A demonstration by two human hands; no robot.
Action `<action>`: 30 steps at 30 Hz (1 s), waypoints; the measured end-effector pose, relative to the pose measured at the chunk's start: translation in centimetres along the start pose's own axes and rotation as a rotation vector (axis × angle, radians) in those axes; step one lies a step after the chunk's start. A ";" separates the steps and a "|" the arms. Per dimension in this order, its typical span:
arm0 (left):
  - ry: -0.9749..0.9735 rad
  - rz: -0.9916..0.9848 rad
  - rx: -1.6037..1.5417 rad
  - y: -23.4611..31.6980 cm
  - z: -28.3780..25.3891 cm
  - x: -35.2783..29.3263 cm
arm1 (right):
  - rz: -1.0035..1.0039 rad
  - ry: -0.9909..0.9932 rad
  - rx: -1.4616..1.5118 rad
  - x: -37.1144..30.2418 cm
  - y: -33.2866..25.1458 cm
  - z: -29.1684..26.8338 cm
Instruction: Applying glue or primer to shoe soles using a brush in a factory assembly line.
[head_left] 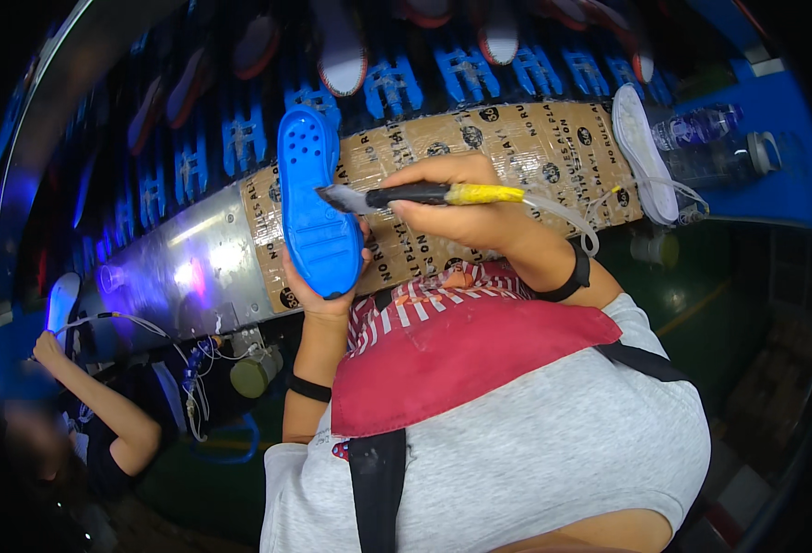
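My left hand (pixel 321 297) grips a bright blue shoe sole (pixel 306 212) from below at its lower end. The sole stands upright in the picture, with a cluster of small holes at its upper end and ridged bars farther down. My right hand (pixel 466 205) pinches a glue brush (pixel 415 194) with a black handle and yellow tape, its bristles at the sole's middle right edge. I cannot tell whether the bristles touch the sole. A thin clear tube (pixel 563 214) runs from the brush's back end toward the right.
Printed cardboard (pixel 406 147) covers part of the metal bench (pixel 212 263). A white sole (pixel 644 152) lies at its right end, beside plastic bottles (pixel 701 129). Behind runs a rack with blue holders (pixel 466 74) and shoes (pixel 341 55). At left, another person's hand (pixel 48 348) holds a pale sole.
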State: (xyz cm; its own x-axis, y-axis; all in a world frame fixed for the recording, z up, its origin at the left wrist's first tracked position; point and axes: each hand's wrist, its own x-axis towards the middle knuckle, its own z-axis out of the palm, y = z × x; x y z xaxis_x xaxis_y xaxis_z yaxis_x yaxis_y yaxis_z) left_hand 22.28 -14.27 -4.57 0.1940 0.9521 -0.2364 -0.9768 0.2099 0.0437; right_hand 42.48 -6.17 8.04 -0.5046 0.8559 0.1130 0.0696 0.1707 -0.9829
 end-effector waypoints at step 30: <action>-0.285 0.155 0.062 -0.2 1.6 2.1 | -0.667 -0.053 -0.459 1.1 0.5 6.4</action>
State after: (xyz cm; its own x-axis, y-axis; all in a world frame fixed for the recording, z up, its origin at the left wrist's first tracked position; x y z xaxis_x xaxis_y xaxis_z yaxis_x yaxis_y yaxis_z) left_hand 23.04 -11.93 -3.51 0.0699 0.9958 0.0589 -0.9910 0.0626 0.1187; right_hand 36.50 -8.27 6.72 -0.6036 0.4814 0.6355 0.0807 0.8299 -0.5520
